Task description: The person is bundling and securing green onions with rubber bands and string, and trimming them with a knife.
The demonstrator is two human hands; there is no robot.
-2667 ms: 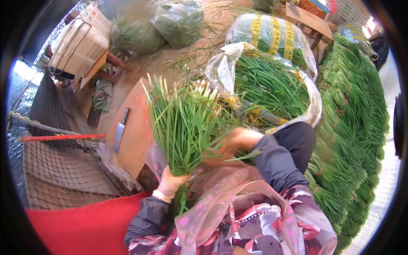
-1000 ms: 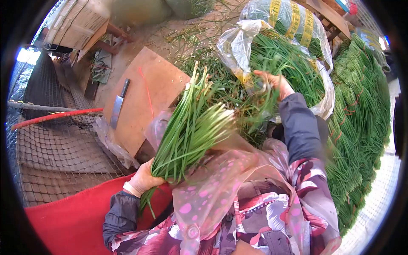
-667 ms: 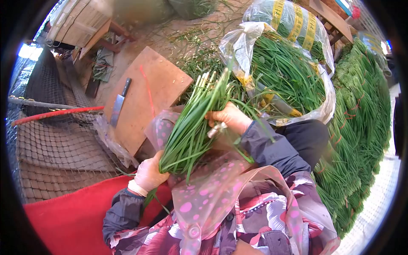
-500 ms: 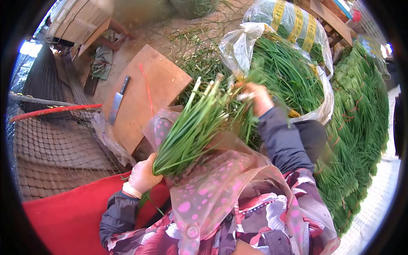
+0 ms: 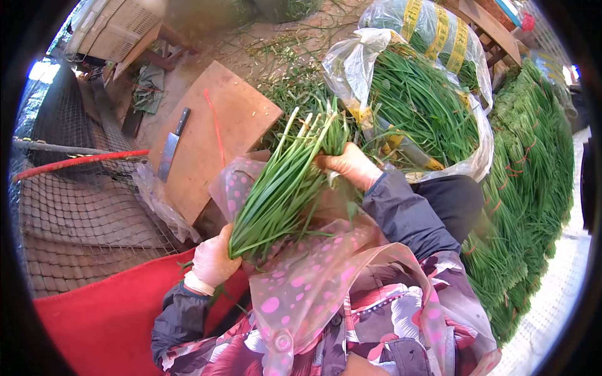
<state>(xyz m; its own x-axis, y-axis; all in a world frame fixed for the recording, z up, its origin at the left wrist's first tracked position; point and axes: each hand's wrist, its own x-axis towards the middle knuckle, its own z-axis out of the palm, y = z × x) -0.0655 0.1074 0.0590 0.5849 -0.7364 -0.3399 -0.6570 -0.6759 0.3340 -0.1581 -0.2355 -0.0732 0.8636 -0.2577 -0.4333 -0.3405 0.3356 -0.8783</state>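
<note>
A bunch of long green stalks (image 5: 285, 182) with pale ends lies slanting above my lap. Round its leafy lower end, my left hand (image 5: 214, 257) is closed, in a pale glove. My right hand (image 5: 351, 165), gloved too, grips the bunch near its pale upper end, with the fingertips partly hidden by leaves. A pink-dotted see-through apron (image 5: 301, 282) covers my lap beneath the bunch.
A knife (image 5: 173, 145) and a red tie lie on a wooden board (image 5: 219, 119) at the left. Behind my right hand, an open plastic bag (image 5: 480, 147) holds loose greens (image 5: 420, 106). Tied bundles (image 5: 527, 188) are piled at the right. Netting (image 5: 88, 219) lies far left.
My right hand has moved down and left from beside the bag to the upper part of the bunch and holds it. My left hand keeps its grip, almost unmoved.
</note>
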